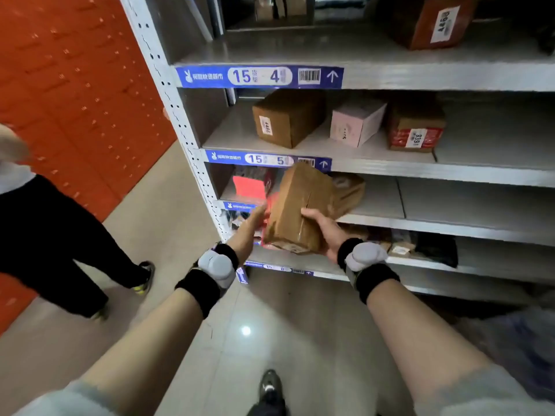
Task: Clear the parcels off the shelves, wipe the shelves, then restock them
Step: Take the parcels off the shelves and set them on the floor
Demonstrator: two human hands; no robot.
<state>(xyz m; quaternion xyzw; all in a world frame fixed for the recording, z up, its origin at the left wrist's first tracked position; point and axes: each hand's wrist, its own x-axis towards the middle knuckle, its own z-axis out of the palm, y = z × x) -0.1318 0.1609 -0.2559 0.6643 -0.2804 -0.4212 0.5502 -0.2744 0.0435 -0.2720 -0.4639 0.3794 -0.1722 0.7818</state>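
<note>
A brown cardboard parcel is held tilted in front of the lower shelves. My right hand grips its right side. My left hand is at its left edge with straight fingers, against a red packet partly hidden behind the parcel. On the shelf marked 15-5 stand a brown box, a pink box and a brown box with red tape. The shelf below holds a red-labelled parcel and a brown bag.
A grey metal rack upright stands at the left. A person in black trousers stands on the left by an orange wall. Lower shelves hold several small dark and brown parcels. A blue-grey bag lies on the floor at right.
</note>
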